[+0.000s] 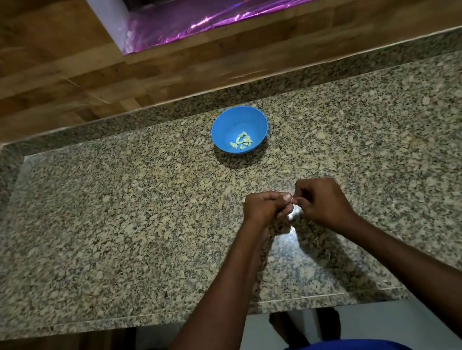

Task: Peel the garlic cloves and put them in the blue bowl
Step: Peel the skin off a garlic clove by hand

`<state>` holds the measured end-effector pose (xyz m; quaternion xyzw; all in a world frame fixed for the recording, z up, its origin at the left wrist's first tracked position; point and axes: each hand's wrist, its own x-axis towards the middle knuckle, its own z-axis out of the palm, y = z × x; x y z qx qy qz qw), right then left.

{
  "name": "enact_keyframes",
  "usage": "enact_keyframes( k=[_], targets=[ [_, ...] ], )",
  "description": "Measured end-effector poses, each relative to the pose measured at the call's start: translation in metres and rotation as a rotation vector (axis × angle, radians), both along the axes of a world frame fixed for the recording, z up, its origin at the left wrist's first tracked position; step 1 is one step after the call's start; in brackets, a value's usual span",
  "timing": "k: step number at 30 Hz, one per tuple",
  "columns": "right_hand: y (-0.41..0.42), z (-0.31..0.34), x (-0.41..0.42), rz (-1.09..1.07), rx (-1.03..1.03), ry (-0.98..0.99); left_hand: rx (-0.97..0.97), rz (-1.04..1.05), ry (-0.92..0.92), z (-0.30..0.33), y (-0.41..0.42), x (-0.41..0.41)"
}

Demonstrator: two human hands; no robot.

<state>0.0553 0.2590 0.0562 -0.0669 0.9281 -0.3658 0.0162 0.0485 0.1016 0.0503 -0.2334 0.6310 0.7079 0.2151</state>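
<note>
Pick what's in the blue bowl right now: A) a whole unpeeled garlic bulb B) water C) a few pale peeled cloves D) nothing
C: several small pale peeled cloves lie at the bottom of the blue bowl, while both hands work nearer the counter's front edge.

Illumination is dim and uneven, warm in tone. The granite counter [111,222] is adequately lit at centre and darkens toward the left and near edges. A bright specular patch lies on the polished stone just below the hands, indicating an overhead source. The blue bowl [239,129] throws a soft shadow toward the camera; both forearms cast diffuse shadows on the stone. Purple foil [229,10] at top shows streaked magenta glare. Wide-angle distortion bows the counter edges and wooden wall [28,70]. Fine detail at the fingertips is soft; corners appear smeared.
</note>
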Motion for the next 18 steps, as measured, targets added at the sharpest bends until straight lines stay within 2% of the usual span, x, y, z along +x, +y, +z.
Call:
enact_keyframes(
  k=[3, 5, 7, 9, 11, 15, 18],
  targets=[
    [-0.006, -0.006, 0.011, -0.005, 0.047, 0.146, 0.058, 0.061, -0.081, -0.001, 0.002, -0.002],
    [-0.007, -0.009, 0.011, -0.074, -0.015, 0.118, 0.060, 0.085, -0.087, -0.002, 0.004, -0.002],
    [-0.006, -0.007, 0.007, -0.206, -0.265, -0.094, 0.066, 0.119, -0.035, -0.002, 0.007, 0.000],
    [-0.004, -0.001, 0.001, -0.316, -0.654, -0.413, 0.070, 0.133, 0.057, -0.004, 0.008, 0.002],
    [0.000, 0.000, -0.005, -0.363, -0.873, -0.652, 0.057, 0.116, 0.129, -0.004, 0.007, 0.004],
    [0.000, -0.010, -0.010, -0.464, -0.980, -0.817, -0.028, 0.096, 0.210, -0.010, 0.004, 0.008],
    [-0.003, -0.014, -0.007, -0.509, -0.994, -0.845, -0.043, 0.113, 0.195, -0.014, 0.004, 0.012]
  ],
)
